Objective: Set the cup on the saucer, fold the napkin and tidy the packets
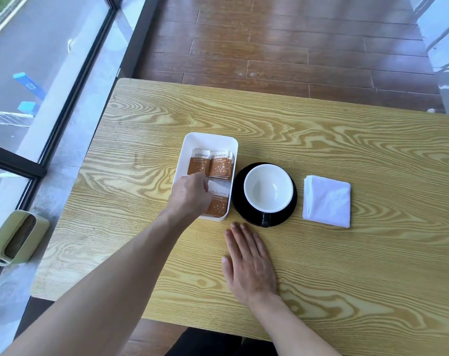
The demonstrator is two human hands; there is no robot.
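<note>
At the far left, beyond the edge of the light, strongly grained wooden worktop (pixel 321 155), a pale green open-topped bin (pixel 15 237) stands on the grey sill by the dark-framed window (pixel 38 104); further right, on the worktop, sits a white rectangular plastic tray (pixel 210 140) with rounded corners; inside it, brown-and-white paper packets (pixel 219 167) lie in a loose overlapping row at the far end, and one more brown-and-white packet (pixel 219 205) lies flat at the near end. The left hand (pixel 190 194) reaches into the tray from the near left side, its forearm stretched across the worktop; its fingers curl downward between the two groups of packets, but the fingertips are hidden behind the knuckles, so whether they pinch a packet cannot be told. Just right of the tray, almost touching its long wall, a round black saucer (pixel 237 199) carries a cup (pixel 268 188), black outside and white inside, upright, with its black handle pointing toward the person. In front of the saucer, the right hand (pixel 249 265) lies flat on the bare wood, palm down, fingers straight and close together, holding nothing; its fingertips stop just short of the saucer's near rim. Right of the saucer and apart from it, a white cloth napkin (pixel 327 201) lies folded into a rough square, slightly rumpled. Behind the worktop runs a dark brown plank floor (pixel 282 42).
</note>
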